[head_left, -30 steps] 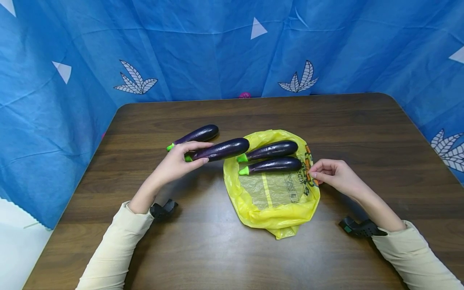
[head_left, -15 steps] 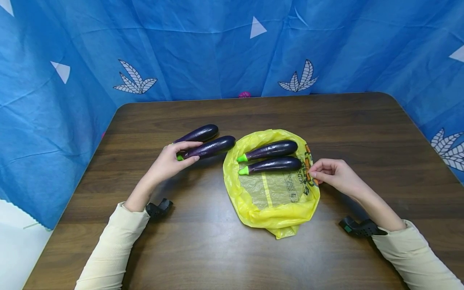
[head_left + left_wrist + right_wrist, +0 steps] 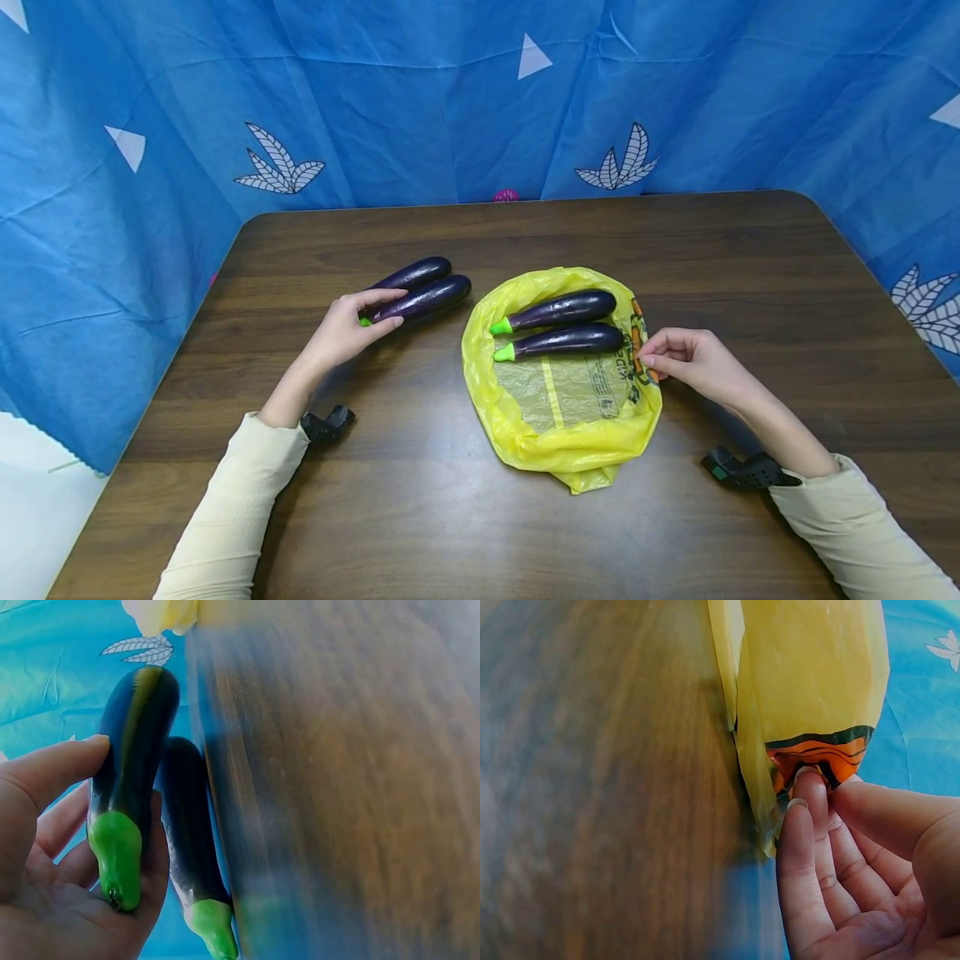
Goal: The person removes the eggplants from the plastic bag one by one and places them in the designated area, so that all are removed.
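My left hand holds a dark purple eggplant near its green stem end, thumb on one side and fingers on the other. Just behind it lies a second eggplant, whose stem the hand hides in the head view. Right of these, a yellow plastic bag lies spread on the table with its mouth open upward. Inside the bag are two eggplants, a rear one and a front one, side by side with stems to the left. My right hand pinches the bag's printed right rim.
Everything lies on a dark wood-grain table. A blue patterned cloth hangs behind its far edge. Each wrist wears a black camera; the left camera sits close above the tabletop.
The left hand has carried its eggplant leftward from over the bag's left rim to beside the eggplant at the back left. The right hand and the bag stay in place.
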A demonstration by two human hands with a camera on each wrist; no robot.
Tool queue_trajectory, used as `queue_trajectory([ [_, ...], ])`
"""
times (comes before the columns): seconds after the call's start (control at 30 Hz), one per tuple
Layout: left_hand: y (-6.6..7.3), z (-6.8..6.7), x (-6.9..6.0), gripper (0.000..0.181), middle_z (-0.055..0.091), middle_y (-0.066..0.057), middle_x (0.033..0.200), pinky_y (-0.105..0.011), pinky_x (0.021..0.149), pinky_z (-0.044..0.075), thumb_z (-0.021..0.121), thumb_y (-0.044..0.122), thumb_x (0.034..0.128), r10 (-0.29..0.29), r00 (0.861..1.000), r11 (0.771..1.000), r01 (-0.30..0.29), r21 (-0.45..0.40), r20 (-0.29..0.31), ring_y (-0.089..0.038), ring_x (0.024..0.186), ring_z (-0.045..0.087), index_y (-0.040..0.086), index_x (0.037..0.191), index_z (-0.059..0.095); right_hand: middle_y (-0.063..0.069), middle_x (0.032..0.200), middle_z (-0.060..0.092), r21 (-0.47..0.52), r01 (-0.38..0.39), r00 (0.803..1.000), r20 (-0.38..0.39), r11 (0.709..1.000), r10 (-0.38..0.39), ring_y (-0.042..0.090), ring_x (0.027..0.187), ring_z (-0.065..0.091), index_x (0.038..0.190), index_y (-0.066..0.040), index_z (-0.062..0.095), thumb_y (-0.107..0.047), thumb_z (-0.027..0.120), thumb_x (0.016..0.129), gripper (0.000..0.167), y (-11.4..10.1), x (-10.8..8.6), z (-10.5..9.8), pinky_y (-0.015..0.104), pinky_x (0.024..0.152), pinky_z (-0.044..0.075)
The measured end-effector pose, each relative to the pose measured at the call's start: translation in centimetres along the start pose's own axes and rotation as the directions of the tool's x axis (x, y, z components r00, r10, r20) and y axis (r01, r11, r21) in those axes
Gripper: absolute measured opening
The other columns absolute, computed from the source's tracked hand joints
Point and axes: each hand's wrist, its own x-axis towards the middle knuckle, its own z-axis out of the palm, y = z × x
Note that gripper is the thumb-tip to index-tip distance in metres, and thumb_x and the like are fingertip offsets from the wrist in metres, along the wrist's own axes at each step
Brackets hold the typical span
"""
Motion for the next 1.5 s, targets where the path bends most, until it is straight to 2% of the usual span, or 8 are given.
queue_trajectory([
  [0.3,-0.6,-0.1,0.4,0.038,0.053,-0.020,0.126,-0.044,0.084,0.041,0.067,0.017,0.0886,-0.001,1.000,0.999,0.001,0.032,0.000,-0.029,0.106,0.050,0.008,0.124,0.061,0.007,0.078,0.064,-0.008,-0.003,1.000,-0.001,1.000,0.003,0.018,0.063,0.057,0.096,0.007,0.063,0.000,0.060,0.090,0.010,0.0,0.1,0.0,0.026,0.056,0.049],
  [0.77,-1.0,-0.5,0.8,0.038,0.054,-0.020,0.126,-0.046,0.086,0.040,0.068,0.017,0.0879,-0.018,1.000,0.999,0.018,0.041,0.004,-0.031,0.105,0.049,0.007,0.124,0.061,0.007,0.078,0.064,-0.005,-0.003,1.000,-0.002,1.000,0.003,0.019,0.064,0.057,0.094,0.006,0.063,-0.004,0.060,0.091,0.010,-0.1,0.0,0.0,0.026,0.058,0.050],
  [1.1,-1.4,-0.7,1.1,0.038,0.056,-0.020,0.123,-0.049,0.092,0.038,0.068,0.016,0.0871,0.007,1.000,0.992,-0.011,0.127,0.028,-0.033,0.112,0.050,0.003,0.122,0.061,0.007,0.077,0.064,-0.016,-0.007,1.000,-0.010,1.000,0.007,0.019,0.063,0.057,0.094,0.004,0.064,-0.004,0.061,0.091,0.009,0.0,0.0,0.0,0.026,0.056,0.050],
  [1.5,-1.7,-1.0,1.4,0.038,0.059,-0.020,0.119,-0.047,0.093,0.039,0.070,0.012,0.0854,0.023,0.999,0.990,-0.030,0.141,0.048,-0.032,0.110,0.054,0.000,0.121,0.061,0.006,0.079,0.065,-0.010,-0.005,1.000,-0.007,1.000,0.005,0.018,0.063,0.058,0.095,0.005,0.064,-0.003,0.061,0.090,0.010,-0.1,0.0,0.0,0.027,0.053,0.048],
])
